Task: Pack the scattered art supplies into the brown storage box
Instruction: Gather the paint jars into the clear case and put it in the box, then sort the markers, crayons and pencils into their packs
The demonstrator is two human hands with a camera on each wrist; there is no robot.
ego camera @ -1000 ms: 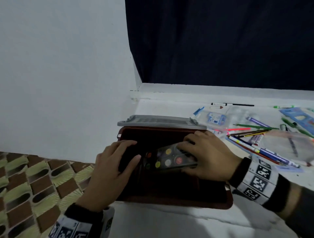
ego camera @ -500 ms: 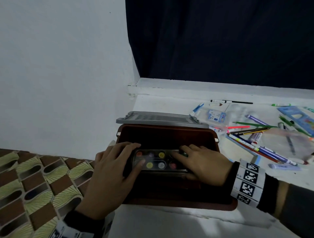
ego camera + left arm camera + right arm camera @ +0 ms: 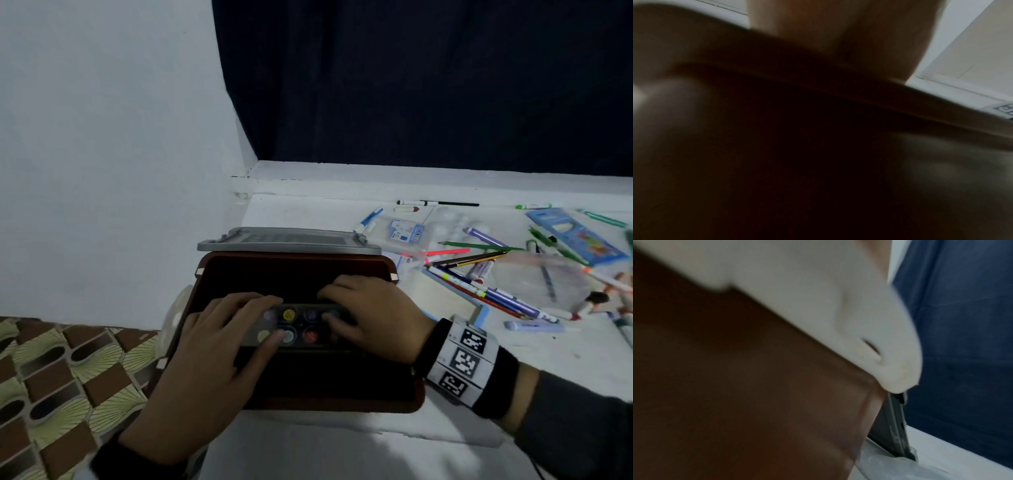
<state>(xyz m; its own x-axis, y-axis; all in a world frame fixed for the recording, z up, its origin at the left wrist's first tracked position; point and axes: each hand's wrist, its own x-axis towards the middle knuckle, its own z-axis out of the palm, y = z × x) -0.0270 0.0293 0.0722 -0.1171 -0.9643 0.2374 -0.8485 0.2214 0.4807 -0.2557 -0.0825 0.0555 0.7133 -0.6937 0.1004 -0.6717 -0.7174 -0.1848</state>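
Both hands, left (image 3: pixel 219 346) and right (image 3: pixel 373 318), now press the paint tray (image 3: pixel 298 327) flat inside the box (image 3: pixel 294 267) (it was tilted a second ago), fingers curled over its ends; pens (image 3: pixel 486 287) wait on the bench (image 3: pixel 548 359).

The head camera looks steeply down and forward over the open brown plastic storage box (image 3: pixel 294 270), which sits near the lower centre, with scattered pens at two o'clock. The left wrist camera sits pressed close against the box's dark brown wall (image 3: pixel 818 91), mostly dark and blurred. The right wrist camera, equally close, shares that brown wall (image 3: pixel 756 386) and the grey plastic lid (image 3: pixel 898 426).
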